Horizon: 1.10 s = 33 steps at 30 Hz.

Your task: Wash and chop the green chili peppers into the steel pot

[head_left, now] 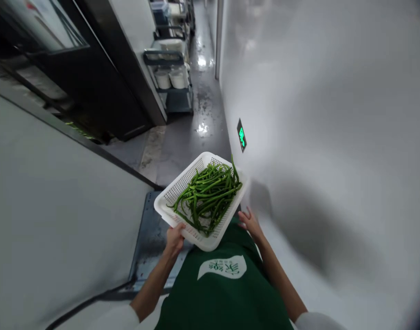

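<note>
A white perforated plastic basket (178, 187) is held out in front of my green apron, tilted a little. Inside it lies a loose heap of long green beans (210, 192), some poking over the far right rim. My left hand (175, 237) grips the basket's near left edge, fingers under and thumb over the rim. Beside the basket's right side, my right hand (249, 223) is apart from it, fingers spread with nothing in them.
White walls stand close on both sides, the right one bearing a lit green sign (242, 135). Ahead at left are a dark doorway (103, 91) and a grey cart (179, 103) with white tubs. The corridor floor (205, 98) looks wet. A dark flat platform (151, 233) lies at lower left.
</note>
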Each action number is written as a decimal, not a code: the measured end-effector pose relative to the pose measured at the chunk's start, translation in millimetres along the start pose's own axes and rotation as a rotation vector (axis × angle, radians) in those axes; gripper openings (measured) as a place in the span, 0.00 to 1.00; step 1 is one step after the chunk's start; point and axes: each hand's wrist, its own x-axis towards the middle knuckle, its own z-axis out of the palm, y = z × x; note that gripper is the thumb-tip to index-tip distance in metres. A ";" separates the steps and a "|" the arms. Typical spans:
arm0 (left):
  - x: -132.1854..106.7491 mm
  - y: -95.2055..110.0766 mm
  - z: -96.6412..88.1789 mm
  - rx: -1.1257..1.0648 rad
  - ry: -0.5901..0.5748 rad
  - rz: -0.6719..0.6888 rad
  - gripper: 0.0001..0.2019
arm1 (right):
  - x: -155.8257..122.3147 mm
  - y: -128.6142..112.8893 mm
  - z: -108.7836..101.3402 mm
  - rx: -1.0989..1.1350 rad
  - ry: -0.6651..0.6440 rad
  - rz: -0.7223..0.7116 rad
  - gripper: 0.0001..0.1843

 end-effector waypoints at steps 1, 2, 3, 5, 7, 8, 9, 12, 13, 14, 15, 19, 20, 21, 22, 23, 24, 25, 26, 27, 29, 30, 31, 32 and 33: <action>16.3 14.6 19.1 -0.032 0.019 0.002 0.14 | 29.8 -19.3 17.7 0.070 -0.123 0.088 0.53; 33.9 28.1 38.0 -0.067 0.030 0.008 0.14 | 61.1 -40.8 37.5 0.120 -0.238 0.139 0.53; 52.5 40.8 56.9 -0.103 0.036 0.019 0.14 | 93.5 -64.2 59.0 0.144 -0.339 0.169 0.50; 89.8 65.5 95.5 -0.157 0.056 0.041 0.14 | 159.6 -114.8 105.5 0.113 -0.437 0.195 0.41; 122.9 92.5 133.9 -0.196 0.086 0.052 0.14 | 222.8 -167.5 154.4 0.017 -0.434 0.215 0.27; 136.8 107.4 152.0 -0.223 0.114 0.055 0.14 | 251.7 -193.4 179.1 -0.039 -0.424 0.223 0.22; 149.0 123.0 168.8 -0.257 0.142 0.058 0.15 | 278.0 -218.5 203.8 -0.088 -0.425 0.226 0.19; 180.5 171.2 208.5 -0.381 0.202 0.070 0.17 | 340.6 -286.4 278.1 -0.184 -0.517 0.176 0.15; 191.8 187.0 218.4 -0.417 0.205 0.078 0.18 | 356.9 -306.4 303.6 -0.204 -0.555 0.132 0.14; 204.8 202.8 227.1 -0.449 0.207 0.084 0.18 | 371.9 -325.1 330.0 -0.217 -0.593 0.078 0.13; 220.2 219.1 234.6 -0.476 0.219 0.093 0.20 | 386.1 -342.6 357.5 -0.226 -0.631 0.025 0.12; 305.7 299.3 251.8 -0.459 0.493 0.261 0.34 | 442.2 -401.9 482.3 -0.247 -0.732 -0.146 0.11; 329.7 325.4 252.3 -0.399 0.635 0.346 0.38 | 455.6 -415.2 516.5 -0.264 -0.747 -0.177 0.12; 353.1 354.4 251.6 -0.307 0.777 0.446 0.39 | 468.2 -428.4 551.2 -0.285 -0.753 -0.208 0.12; 375.5 386.5 250.2 -0.191 0.894 0.556 0.38 | 479.4 -441.9 586.1 -0.311 -0.755 -0.232 0.12; 397.0 421.8 248.9 -0.061 0.956 0.669 0.34 | 488.9 -455.6 620.8 -0.338 -0.758 -0.249 0.13; 418.0 459.9 248.3 0.075 0.950 0.780 0.28 | 496.5 -469.6 655.2 -0.359 -0.763 -0.263 0.13; 439.2 500.4 248.7 0.204 0.886 0.883 0.21 | 502.1 -483.6 689.0 -0.373 -0.770 -0.277 0.14; 461.5 542.7 250.0 0.315 0.781 0.948 0.18 | 505.7 -497.2 722.3 -0.385 -0.784 -0.284 0.14; 485.4 586.1 252.1 0.422 0.685 0.989 0.19 | 507.7 -510.1 755.0 -0.397 -0.807 -0.285 0.15; 539.2 672.4 254.3 0.644 0.581 0.988 0.29 | 509.5 -531.9 820.0 -0.424 -0.868 -0.278 0.16; 568.7 713.9 252.2 0.756 0.555 0.945 0.36 | 510.7 -540.2 853.3 -0.444 -0.907 -0.273 0.16; 598.9 753.1 246.8 0.856 0.540 0.879 0.43 | 513.1 -546.5 888.0 -0.466 -0.952 -0.270 0.16; 628.9 789.3 237.5 0.938 0.532 0.804 0.49 | 516.8 -551.0 924.6 -0.496 -1.000 -0.272 0.15; 657.4 821.6 224.5 0.997 0.538 0.730 0.54 | 521.4 -554.0 963.3 -0.526 -1.053 -0.277 0.14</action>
